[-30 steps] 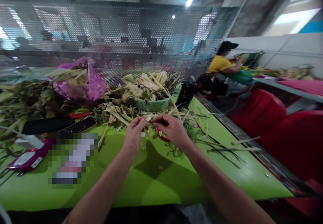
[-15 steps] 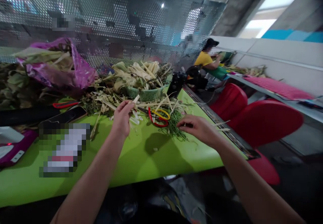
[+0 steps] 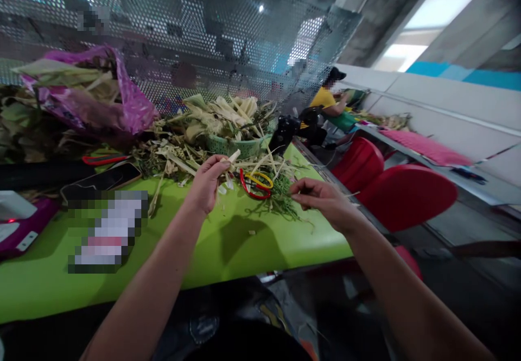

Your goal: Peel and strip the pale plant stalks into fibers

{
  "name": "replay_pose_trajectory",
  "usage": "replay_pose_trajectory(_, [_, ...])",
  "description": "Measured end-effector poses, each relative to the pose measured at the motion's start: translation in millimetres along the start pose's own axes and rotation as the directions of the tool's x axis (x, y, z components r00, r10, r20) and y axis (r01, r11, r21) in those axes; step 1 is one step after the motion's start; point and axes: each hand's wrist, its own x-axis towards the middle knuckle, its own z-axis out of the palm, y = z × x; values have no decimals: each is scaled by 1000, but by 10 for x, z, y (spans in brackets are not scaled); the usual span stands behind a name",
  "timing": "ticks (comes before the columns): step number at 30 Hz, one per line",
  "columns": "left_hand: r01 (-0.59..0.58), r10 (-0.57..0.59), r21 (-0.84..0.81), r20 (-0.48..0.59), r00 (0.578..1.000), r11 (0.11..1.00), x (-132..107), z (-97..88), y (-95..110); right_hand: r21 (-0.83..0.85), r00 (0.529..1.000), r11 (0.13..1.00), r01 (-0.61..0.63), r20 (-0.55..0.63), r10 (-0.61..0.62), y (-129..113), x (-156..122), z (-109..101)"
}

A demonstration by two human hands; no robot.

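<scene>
L hand (image 3: 208, 184) pinching pale strip (image 3: 235, 156); R hand (image 3: 319, 197) curled, can't tell grip; scissors (image 3: 259, 187), blades obscured

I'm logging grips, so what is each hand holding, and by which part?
The left hand pinches a pale strip just below its protruding tip. Whether the right hand holds anything cannot be told.

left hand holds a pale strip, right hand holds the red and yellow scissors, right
Not quite: the head view shows the red and yellow scissors lying among plant scraps, not in the right hand. The left hand does hold a pale strip.
</scene>
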Motion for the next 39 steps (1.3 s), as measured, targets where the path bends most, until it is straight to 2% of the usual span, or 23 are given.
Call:
replay_pose_trajectory(3, [42,-44,19,125,991,999,-46,27,6,201,999,979,-40,-12,44,-177,66,14])
replay_pose_trajectory(6, [75,-82,39,225,971,996,-95,68,-3,171,999,985,-6,-38,13,-324,162,90])
replay_pose_trajectory(10, [132,-142,53,361,922,990,-155,129,-30,149,999,988,38,1,-39,-501,279,223])
replay_pose_trajectory(15, [126,-120,18,449,885,992,-182,146,-47,206,993,975,82,70,-98,-723,374,392])
replay_pose_trajectory(20, [116,-110,13,447,888,993,-187,132,-3,214,994,971,104,-2,-106,-830,443,421])
replay_pose_trajectory(23, [103,-96,8,444,891,995,-175,115,45,191,990,974,125,-90,-109,-828,454,339])
replay_pose_trajectory(26, [91,-71,-32,393,917,995,-144,76,96,147,968,976,159,-217,-125,-790,429,194])
replay_pose_trajectory(31, [67,-31,-108,302,953,992,-60,-36,164,139,892,968,211,-431,-133,-641,326,-127])
replay_pose_trajectory(34, [35,3,-152,246,969,988,-9,-109,199,192,842,954,232,-530,-98,-489,264,-316])
replay_pose_trajectory(37, [2,34,-195,177,984,981,30,-165,232,222,771,937,269,-632,-72,-317,222,-467])
replay_pose_trajectory(39, [0,32,-208,150,988,978,49,-189,244,249,748,939,237,-664,-13,-205,201,-540])
